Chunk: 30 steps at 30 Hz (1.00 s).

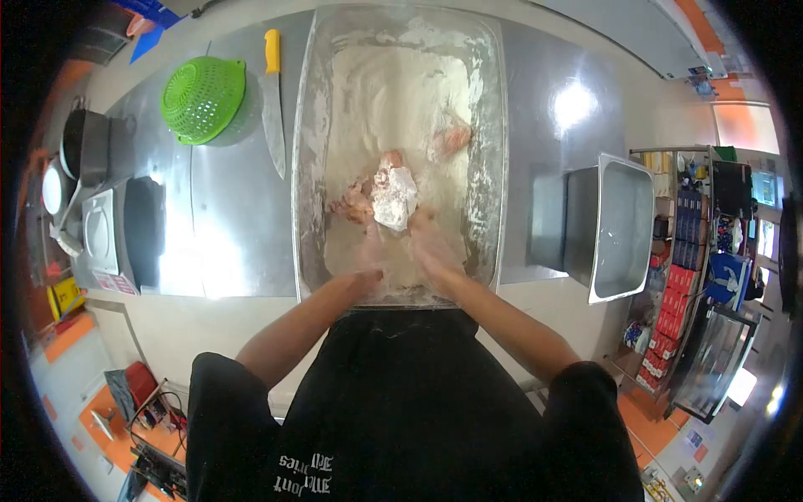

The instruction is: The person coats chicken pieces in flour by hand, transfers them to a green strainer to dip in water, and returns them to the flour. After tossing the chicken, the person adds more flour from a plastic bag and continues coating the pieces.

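A long clear-walled tub [303, 167] holds a bed of pale flour [393, 84]. My left hand [370, 258] and my right hand [433, 247] reach into its near end, both dusted with flour. Just beyond my fingertips, between the hands, lies a raw meat piece thickly coated in white [395, 199], which looks like chicken. My right fingers are against or very close to its right side. A redder, less coated meat piece [355, 203] is beside my left fingertips. Farther back on the right sits another partly floured piece [452, 140]. Blur and flour hide how my fingers are bent.
Left of the tub, a yellow-handled knife [272, 92] and a green colander [203, 100] lie on the steel counter [242, 209]. A kitchen scale [102, 234] stands farther left, near pans [63, 176]. On the right is a deep steel container [621, 230], with shelving [682, 251] beyond.
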{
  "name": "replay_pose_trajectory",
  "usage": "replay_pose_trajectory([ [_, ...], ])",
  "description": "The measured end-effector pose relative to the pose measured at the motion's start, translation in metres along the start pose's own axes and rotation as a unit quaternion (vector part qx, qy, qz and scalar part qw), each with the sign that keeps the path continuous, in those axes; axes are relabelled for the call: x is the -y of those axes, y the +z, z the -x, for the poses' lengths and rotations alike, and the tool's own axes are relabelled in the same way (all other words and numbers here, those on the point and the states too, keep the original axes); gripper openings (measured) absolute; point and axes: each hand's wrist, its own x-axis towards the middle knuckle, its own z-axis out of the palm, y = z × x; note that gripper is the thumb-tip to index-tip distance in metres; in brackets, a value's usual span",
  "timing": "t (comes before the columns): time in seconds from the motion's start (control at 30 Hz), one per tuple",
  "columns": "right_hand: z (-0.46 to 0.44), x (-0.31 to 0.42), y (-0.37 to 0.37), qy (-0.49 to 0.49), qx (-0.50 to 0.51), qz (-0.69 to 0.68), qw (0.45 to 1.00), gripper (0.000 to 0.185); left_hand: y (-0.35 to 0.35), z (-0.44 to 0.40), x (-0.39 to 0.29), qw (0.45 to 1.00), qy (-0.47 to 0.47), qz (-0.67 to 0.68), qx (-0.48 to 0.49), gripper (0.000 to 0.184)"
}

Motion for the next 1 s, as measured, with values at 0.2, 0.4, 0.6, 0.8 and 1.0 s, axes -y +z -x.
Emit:
replay_pose_trajectory([
  [0.2,-0.002,0.053,-0.05,0.148,-0.014,-0.181,0.972,0.049,-0.025,-0.023,-0.025,0.989,0.106,-0.081,-0.063,0.063],
  [0.4,-0.056,0.042,-0.091,-0.101,-0.084,0.006,0.991,0.048,-0.101,-0.027,-0.06,0.926,0.125,-0.227,-0.276,0.077],
  [0.6,-0.157,0.054,-0.075,-0.078,-0.133,0.172,0.973,0.049,-0.073,-0.125,0.073,0.979,0.002,-0.098,-0.179,0.076],
  [0.8,-0.124,0.083,-0.056,-0.128,0.072,0.25,0.957,0.046,-0.092,-0.059,-0.041,0.886,-0.049,-0.456,0.069,0.056],
  [1.0,-0.086,0.03,-0.012,-0.145,0.177,0.188,0.955,0.047,-0.076,-0.038,-0.007,0.97,-0.015,-0.234,0.061,0.051],
])
